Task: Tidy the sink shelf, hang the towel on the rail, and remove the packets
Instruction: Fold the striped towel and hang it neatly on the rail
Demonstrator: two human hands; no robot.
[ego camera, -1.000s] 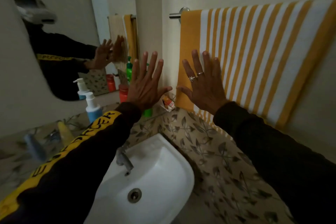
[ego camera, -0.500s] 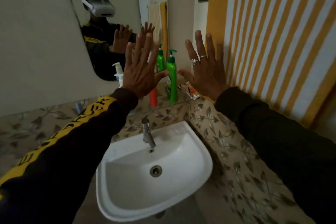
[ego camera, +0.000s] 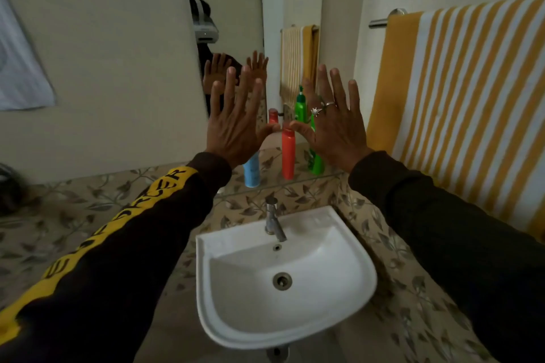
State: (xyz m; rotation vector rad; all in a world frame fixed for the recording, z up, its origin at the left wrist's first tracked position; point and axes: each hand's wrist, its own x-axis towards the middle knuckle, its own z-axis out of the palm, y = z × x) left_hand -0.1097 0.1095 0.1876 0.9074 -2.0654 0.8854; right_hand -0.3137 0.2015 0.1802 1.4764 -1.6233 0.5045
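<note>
Head view shows left hand [ego camera: 236,124] and right hand [ego camera: 333,124] raised, fingers spread, holding nothing — striped towel [ego camera: 460,103] draped over rail [ego camera: 380,21].

The room is dim, its light soft and even, with no hard shadows. The white sink [ego camera: 283,298] is the brightest thing, catching a faint sheen on its rim. Dark sleeves sink to near black. Straight wall lines bow toward the edges, and the left margin looks smeared and soft.

Left hand [ego camera: 236,127] and right hand [ego camera: 333,124] spread above sink [ego camera: 283,289].
</note>
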